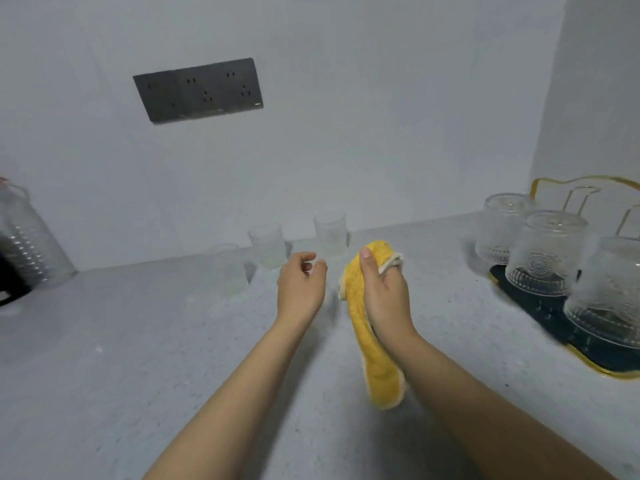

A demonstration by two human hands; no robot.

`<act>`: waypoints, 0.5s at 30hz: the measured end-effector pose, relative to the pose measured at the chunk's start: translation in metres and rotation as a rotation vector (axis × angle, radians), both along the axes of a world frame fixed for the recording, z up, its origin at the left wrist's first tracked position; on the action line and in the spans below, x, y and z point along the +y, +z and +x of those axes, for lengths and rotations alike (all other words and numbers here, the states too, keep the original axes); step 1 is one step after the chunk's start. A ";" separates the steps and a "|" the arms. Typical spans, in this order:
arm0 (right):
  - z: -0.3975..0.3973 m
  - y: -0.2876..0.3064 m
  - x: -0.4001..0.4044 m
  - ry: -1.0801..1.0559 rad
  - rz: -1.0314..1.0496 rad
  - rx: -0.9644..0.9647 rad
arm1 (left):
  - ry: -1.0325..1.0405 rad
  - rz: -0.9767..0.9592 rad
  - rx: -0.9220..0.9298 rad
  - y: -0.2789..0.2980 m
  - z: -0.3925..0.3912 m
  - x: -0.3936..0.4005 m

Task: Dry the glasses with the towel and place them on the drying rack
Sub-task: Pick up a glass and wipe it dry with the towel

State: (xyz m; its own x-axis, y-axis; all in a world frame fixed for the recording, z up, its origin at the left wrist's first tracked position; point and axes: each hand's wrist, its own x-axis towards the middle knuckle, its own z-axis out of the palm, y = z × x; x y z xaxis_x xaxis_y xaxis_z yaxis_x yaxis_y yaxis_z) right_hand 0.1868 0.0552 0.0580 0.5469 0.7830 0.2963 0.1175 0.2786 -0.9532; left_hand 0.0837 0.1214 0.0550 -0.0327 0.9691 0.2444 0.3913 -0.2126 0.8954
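Yellow towel [372, 327] hangs from the right hand [382, 292] grip (left hand [300, 285] loose, empty).

Towel [370, 341] is fluffy yellow cloth with a pale edge. Glasses on the rack [547, 251] at 3 o'clock are clear ribbed glass, pretty shiny; tray [540, 317] looks dark matt with a glossy gold rim. Counter [138, 358] is speckled grey, matt stone-ish. Bottle [27, 237] at 9 o'clock: clear ridged plastic.

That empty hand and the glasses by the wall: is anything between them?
Nothing visible. The left hand hangs over bare counter, and the nearest upright glasses stand just beyond it with no object between. The towel, gripped by the right hand, hangs off to the side.
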 end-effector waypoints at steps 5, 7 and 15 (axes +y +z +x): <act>-0.025 -0.013 0.048 0.049 -0.015 -0.079 | 0.224 0.024 0.126 -0.014 -0.028 0.049; -0.032 -0.019 0.061 0.074 -0.025 -0.114 | 0.357 0.080 0.156 -0.016 -0.040 0.063; -0.049 -0.034 0.091 0.169 -0.040 -0.154 | 0.540 0.167 0.169 -0.036 -0.084 0.118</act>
State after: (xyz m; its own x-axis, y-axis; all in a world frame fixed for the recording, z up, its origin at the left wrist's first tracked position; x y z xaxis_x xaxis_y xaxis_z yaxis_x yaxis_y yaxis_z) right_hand 0.1377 0.1463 0.0244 0.3578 0.8725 0.3328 0.2176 0.2686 -0.9383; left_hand -0.0001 0.2397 0.0194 -0.4586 0.7737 0.4372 0.6177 -0.0761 0.7827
